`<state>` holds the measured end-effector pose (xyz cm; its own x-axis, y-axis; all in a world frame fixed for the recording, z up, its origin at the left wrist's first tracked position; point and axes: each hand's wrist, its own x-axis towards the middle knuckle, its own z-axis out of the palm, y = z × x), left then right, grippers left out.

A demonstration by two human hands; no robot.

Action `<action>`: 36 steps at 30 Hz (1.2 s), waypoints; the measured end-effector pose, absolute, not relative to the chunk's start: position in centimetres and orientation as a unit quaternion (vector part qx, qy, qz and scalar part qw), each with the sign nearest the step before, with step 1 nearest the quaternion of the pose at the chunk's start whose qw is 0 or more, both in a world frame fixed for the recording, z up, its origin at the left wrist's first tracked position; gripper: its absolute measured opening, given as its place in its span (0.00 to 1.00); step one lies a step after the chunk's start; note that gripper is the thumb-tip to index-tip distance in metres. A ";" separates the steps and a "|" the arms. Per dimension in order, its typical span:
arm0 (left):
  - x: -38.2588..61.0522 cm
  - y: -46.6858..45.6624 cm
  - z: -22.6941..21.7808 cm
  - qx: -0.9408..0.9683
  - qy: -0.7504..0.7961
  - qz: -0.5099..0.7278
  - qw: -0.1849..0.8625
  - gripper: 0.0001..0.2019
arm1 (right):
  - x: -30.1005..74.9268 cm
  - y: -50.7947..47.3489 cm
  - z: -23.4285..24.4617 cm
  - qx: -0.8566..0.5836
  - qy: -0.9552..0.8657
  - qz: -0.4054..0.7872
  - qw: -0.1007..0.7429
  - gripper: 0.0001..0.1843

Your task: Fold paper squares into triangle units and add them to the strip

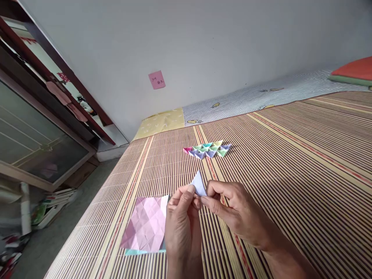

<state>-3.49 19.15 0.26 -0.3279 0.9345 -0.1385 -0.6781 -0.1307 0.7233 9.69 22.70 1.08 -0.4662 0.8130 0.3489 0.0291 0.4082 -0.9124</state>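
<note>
wall (221, 46) bears handwritten note (156, 80); hands (183, 209) pinch folded paper (199, 183)

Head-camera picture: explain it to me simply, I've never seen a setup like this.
There is no machine here, just a person's two bare hands. The single picture comes from a camera worn on the head, looking forward and down. The left hand pinches a pale lilac folded paper; the right hand has its fingertips at the lower right corner. Beneath lies a striped mat. On it, farther off, small multicoloured folded paper pieces sit grouped together. Beside the left hand lies a creased pink sheet, with other paper showing underneath.
</note>
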 end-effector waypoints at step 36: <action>-1.6 18.7 0.7 0.322 0.444 0.698 0.461 0.08 | 10.7 23.0 1.9 -0.290 -0.708 0.377 0.522 0.12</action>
<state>-1.60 18.73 0.65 -0.3674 0.9292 0.0411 -0.3571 -0.1817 0.9162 10.69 22.96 1.87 -0.2866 0.8045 0.5202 0.0171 0.5472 -0.8368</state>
